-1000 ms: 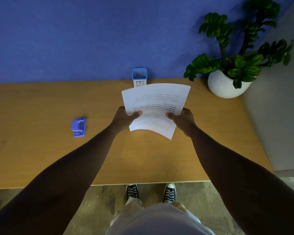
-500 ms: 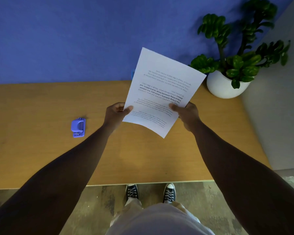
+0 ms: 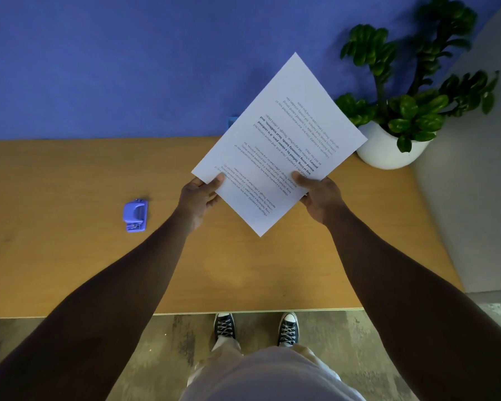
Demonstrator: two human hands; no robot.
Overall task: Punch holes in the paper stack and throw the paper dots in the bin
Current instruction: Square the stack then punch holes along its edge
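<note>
A stack of white printed paper [image 3: 278,140] is held up above the wooden table [image 3: 70,256], turned like a diamond with one corner pointing toward me. My left hand [image 3: 198,195] grips its lower left edge, thumb on top. My right hand [image 3: 318,195] grips its lower right edge, thumb on the printed side. A small blue hole punch [image 3: 136,215] lies on the table well to the left of my left hand. Only a sliver of the blue bin [image 3: 231,120] at the back wall shows behind the paper.
A white pot [image 3: 388,151] with a leafy green plant [image 3: 411,82] stands at the table's back right corner, close to the paper's right corner. A blue wall runs behind the table. The table's front edge is near my shoes.
Both hands have lifted the paper stack up off the table and turned it clockwise. It has straightened from a curve and now hides most of the bin.
</note>
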